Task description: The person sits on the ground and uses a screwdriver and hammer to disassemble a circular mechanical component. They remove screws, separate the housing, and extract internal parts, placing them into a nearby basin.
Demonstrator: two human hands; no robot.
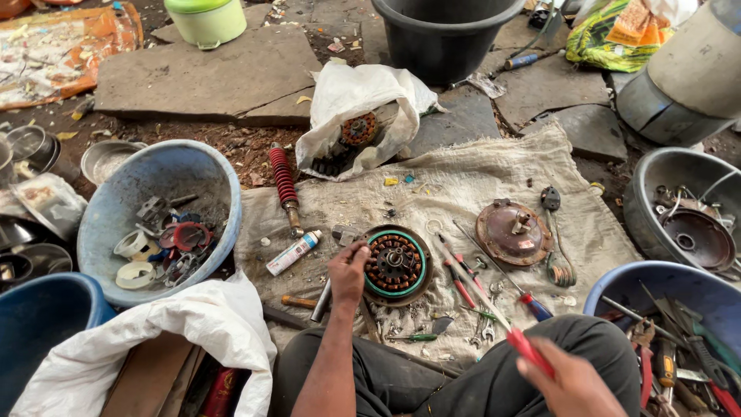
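Note:
I sit on the ground at a dirty sackcloth (463,177). My left hand (347,272) grips the left rim of a round motor stator (395,262) with copper windings and a green ring, which lies flat on the cloth. My right hand (571,382), low at my right knee, is closed on the red handle of a long screwdriver (525,347); its thin shaft points up-left toward the stator. A metal tube (320,301) lies just beneath my left wrist. Loose screwdrivers (463,289), spanners and small bits are scattered between the stator and my legs.
A rusty round cover (513,232) lies right of the stator. A spray can (293,252) and red coil spring (283,177) are to the left. Basins of parts (154,177) and tools (671,309), a metal bowl (679,208), white bag (363,116) and black bucket (444,38) ring the cloth.

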